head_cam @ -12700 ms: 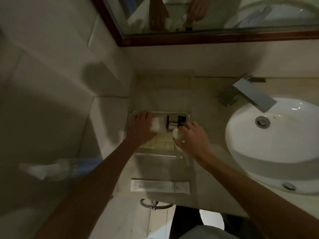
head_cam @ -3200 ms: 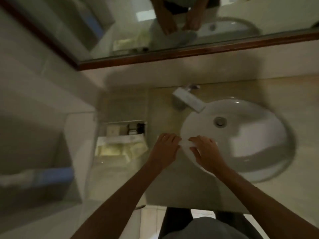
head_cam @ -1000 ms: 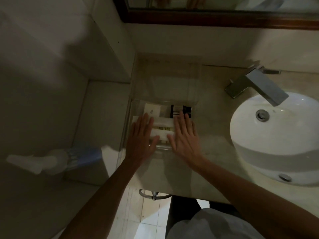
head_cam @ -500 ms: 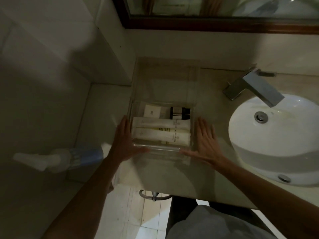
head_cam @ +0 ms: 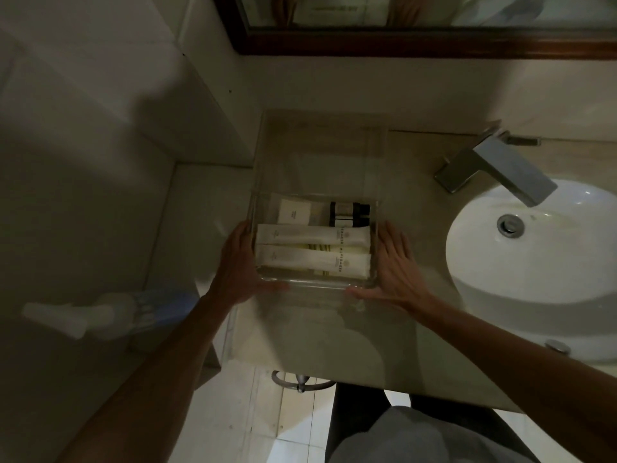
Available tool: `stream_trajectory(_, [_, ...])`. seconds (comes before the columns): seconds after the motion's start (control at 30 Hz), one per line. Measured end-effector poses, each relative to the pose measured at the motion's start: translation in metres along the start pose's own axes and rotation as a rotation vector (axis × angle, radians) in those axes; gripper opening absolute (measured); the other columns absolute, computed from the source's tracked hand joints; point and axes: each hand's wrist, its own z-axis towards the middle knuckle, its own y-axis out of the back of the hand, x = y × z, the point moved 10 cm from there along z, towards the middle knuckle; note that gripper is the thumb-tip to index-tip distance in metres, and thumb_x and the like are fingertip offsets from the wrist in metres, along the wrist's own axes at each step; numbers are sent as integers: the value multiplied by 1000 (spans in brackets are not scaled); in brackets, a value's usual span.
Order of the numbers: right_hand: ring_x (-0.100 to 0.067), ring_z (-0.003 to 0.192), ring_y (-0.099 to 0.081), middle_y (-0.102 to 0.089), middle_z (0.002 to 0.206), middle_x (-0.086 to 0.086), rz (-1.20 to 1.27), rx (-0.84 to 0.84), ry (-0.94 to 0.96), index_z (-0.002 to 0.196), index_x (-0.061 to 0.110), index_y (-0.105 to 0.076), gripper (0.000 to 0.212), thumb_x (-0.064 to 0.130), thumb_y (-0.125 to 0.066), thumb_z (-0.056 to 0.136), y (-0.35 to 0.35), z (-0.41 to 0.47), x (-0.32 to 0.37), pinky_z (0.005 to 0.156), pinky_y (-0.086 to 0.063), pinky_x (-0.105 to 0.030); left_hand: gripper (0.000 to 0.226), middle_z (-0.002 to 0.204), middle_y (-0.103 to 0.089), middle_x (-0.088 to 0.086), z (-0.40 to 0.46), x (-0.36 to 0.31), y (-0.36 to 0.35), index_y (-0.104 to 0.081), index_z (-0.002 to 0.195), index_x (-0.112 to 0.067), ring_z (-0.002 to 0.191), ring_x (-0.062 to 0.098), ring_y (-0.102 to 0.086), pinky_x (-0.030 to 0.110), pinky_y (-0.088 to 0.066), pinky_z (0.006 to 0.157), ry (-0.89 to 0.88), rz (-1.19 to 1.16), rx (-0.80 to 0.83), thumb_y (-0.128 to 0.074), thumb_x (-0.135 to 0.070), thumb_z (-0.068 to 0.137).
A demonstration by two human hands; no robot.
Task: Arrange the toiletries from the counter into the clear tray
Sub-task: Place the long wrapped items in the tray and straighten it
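The clear tray (head_cam: 314,285) sits on the counter's left end, near the wall. Inside lie two long white sachets (head_cam: 312,236) side by side, a small white box (head_cam: 293,212) at the back left and a dark little bottle (head_cam: 349,214) at the back right. My left hand (head_cam: 237,264) presses flat against the tray's left wall, thumb along its front edge. My right hand (head_cam: 395,265) is flat against the right wall, thumb at the front corner. Both hands clasp the tray between them.
A white round basin (head_cam: 534,259) with a square chrome tap (head_cam: 497,167) fills the right of the counter (head_cam: 320,332). A dark-framed mirror (head_cam: 417,45) runs along the back wall. Below left, a white and blue spray bottle (head_cam: 110,312) shows through a glass panel.
My hands, flat on top of the sachets a second ago, have spread apart to the tray's two sides and now press against its walls.
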Motion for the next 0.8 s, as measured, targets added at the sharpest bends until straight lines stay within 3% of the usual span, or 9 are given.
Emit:
stream_trajectory(0.2, [-30,150,2,-11,162,-16,-3,-19,-6,155,7,-5,133,96,-41,64,10,15,-6,121,4,-50,139,157,-17,4,14,-8,10,-22,150,-19,141,27,-24,56,-29,114,-27,-3,-22,-83,-78,39])
stream_trajectory(0.3, [-34,148,-11,-24,156,-18,-27,-45,-18,153,5,-16,129,96,-43,64,15,23,-12,121,2,-49,141,157,-15,5,28,-6,12,-20,150,-19,142,29,-23,57,-29,114,-10,14,-13,-77,-83,39])
stream_trajectory(0.43, [-34,123,-41,-46,130,-16,-32,-191,-74,132,2,-41,114,94,-46,64,33,31,-20,117,-18,-51,141,158,-13,4,46,-1,20,-23,150,-13,141,30,-26,55,-34,112,56,38,-65,-76,-84,40])
stream_trajectory(0.5, [-31,110,-44,-47,119,-14,-20,-273,-97,123,2,-45,108,93,-50,63,43,31,-19,109,-30,-50,131,157,-17,7,49,-3,25,-29,148,-12,139,30,-29,50,-34,112,48,59,-121,-80,-76,46])
stream_trajectory(0.57, [-30,108,-43,-46,120,-15,4,-332,-112,123,4,-45,106,90,-54,63,45,28,-17,103,-36,-48,115,152,-29,11,47,-14,30,-36,144,-12,132,30,-38,47,-39,108,-57,143,-172,-77,-71,55])
stream_trajectory(0.7, [-33,110,-47,-48,124,-18,-12,-381,-99,124,6,-44,95,82,-57,70,43,24,-12,100,-39,-49,65,123,-59,14,31,-52,28,-61,118,-7,107,29,-57,38,-47,91,-492,343,-308,-58,-60,81])
stream_trajectory(0.8, [-34,109,-48,-49,124,-18,-46,-400,-49,124,12,-45,76,74,-55,80,48,26,-8,99,-39,-50,50,111,-67,10,33,-59,23,-67,109,-7,100,28,-63,40,-50,84,-594,461,-338,-59,-53,89])
